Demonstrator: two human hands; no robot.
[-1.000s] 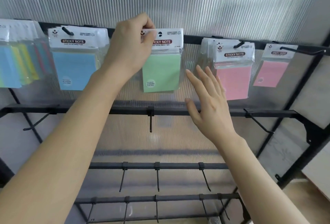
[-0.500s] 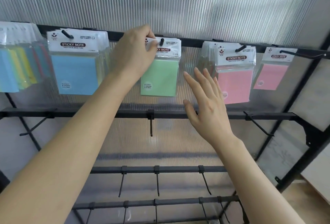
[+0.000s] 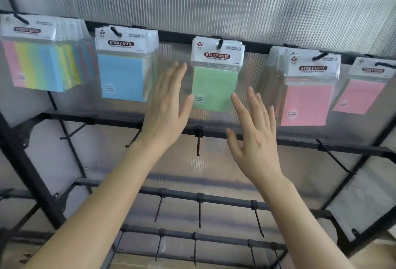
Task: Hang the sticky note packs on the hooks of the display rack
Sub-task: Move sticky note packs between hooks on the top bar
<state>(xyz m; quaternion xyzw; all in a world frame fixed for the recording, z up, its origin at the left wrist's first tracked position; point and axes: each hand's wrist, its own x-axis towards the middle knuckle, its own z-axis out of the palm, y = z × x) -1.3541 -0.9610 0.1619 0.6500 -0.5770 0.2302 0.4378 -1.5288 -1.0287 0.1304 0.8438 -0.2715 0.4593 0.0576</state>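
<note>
Head view. Both forearms reach up towards the display rack (image 3: 175, 35).

The left hand (image 3: 165, 106) is raised with its back to the camera, fingers straight and close together, gripping nothing. Its thumb lies just beside the lower left edge of the green pack (image 3: 215, 84); contact cannot be confirmed.

The right hand (image 3: 252, 138) is likewise flat and unclenched, fingers slightly spread and holding nothing. Its forefinger tip is at the pack's lower right corner.

Five hooks on the top rail carry packs. From left to right these are a multicoloured stack (image 3: 36, 69), a blue stack (image 3: 121, 78), the green pack, a pink stack (image 3: 306, 101) and a further pink pack (image 3: 362, 95). Three lower rails with more hooks are visible beneath.

The green pack hangs upright on the middle hook (image 3: 219, 44), between the two hands. It is a clear sleeve around a square green pad, topped by a white header card with a red label reading "STICKY NOTE". The hook passes through the hole in the header, and edges of further headers show behind it.

A ribbed translucent panel (image 3: 214, 1) backs the rack.
</note>
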